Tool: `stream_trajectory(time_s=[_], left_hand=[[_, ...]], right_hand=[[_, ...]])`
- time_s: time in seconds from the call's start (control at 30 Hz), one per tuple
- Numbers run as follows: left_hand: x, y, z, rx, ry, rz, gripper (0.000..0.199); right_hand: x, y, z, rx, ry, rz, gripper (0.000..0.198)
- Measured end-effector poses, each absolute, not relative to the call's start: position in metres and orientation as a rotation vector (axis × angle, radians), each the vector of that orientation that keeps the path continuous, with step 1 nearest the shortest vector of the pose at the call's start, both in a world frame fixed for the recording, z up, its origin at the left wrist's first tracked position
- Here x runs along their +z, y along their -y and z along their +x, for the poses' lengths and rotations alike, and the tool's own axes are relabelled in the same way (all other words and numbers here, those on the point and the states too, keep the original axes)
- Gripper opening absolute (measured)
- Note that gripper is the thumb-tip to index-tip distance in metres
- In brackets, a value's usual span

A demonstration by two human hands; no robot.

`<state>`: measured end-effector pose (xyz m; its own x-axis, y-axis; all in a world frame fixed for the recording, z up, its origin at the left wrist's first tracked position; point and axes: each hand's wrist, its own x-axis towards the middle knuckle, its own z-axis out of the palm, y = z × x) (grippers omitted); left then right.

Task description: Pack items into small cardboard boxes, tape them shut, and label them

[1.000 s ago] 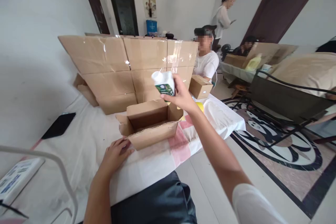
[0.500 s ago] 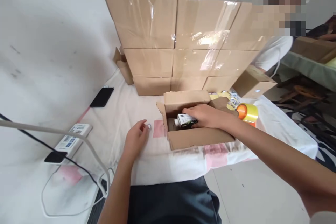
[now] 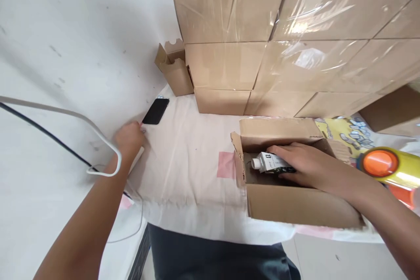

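My right hand (image 3: 305, 164) reaches into an open cardboard box (image 3: 305, 208) on the bed-like surface. Its fingers are closed around a white-and-black tube (image 3: 271, 162) with a white cap, lying on its side inside the box. Part of the tube is hidden under the hand. My left hand (image 3: 129, 140) is at the far left by the wall, just below a black phone (image 3: 156, 111). Its fingers look curled and are blurred, with a tiny ring-like thing (image 3: 143, 130) at the fingertips that I cannot make out.
A tall wall of taped cardboard boxes (image 3: 226, 65) stands behind. A small open carton (image 3: 177, 74) is beside it. At right lie tape rolls (image 3: 390, 164) and a yellow printed sheet (image 3: 344, 133). Cables (image 3: 82, 118) hang at the left.
My left hand has moved left, from beside the box to the wall near the phone. My right hand stays on the tube in the box. The view has shifted closer and lower.
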<state>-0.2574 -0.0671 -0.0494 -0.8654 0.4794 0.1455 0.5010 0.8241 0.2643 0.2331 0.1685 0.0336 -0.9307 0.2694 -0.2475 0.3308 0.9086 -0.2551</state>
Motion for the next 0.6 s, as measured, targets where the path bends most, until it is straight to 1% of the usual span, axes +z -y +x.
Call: stream_trajectory(time_s=[0.13, 0.2, 0.23, 0.33, 0.4, 0.43, 0.5, 0.6], left_hand=[[-0.045, 0.066, -0.246, -0.373, 2.821, -0.799, 0.024], [-0.041, 0.058, -0.219, -0.449, 2.727, -0.882, 0.03], [-0.038, 0.053, -0.199, -0.533, 2.655, -0.947, 0.031], [-0.03, 0.033, -0.12, -1.106, 2.195, -1.284, 0.034], [-0.029, 0.023, -0.066, -1.407, 1.826, -1.673, 0.042], [-0.03, 0.018, -0.044, -1.444, 1.641, -1.9, 0.048], [-0.038, 0.012, -0.012, -1.472, 1.391, -2.15, 0.057], [-0.062, 0.005, 0.007, -1.581, 1.344, -2.143, 0.056]], right_hand=[[0.028, -0.173, 0.233, -0.425, -2.861, 0.453, 0.047], [0.029, -0.172, 0.232, -0.434, -2.849, 0.465, 0.045], [0.03, -0.17, 0.231, -0.451, -2.829, 0.471, 0.042], [0.037, -0.164, 0.227, -0.477, -2.753, 0.492, 0.033], [0.04, -0.161, 0.222, -0.409, -2.714, 0.49, 0.029], [0.041, -0.159, 0.22, -0.35, -2.698, 0.484, 0.029], [0.04, -0.156, 0.217, -0.232, -2.65, 0.466, 0.032], [0.033, -0.152, 0.213, -0.113, -2.577, 0.396, 0.031]])
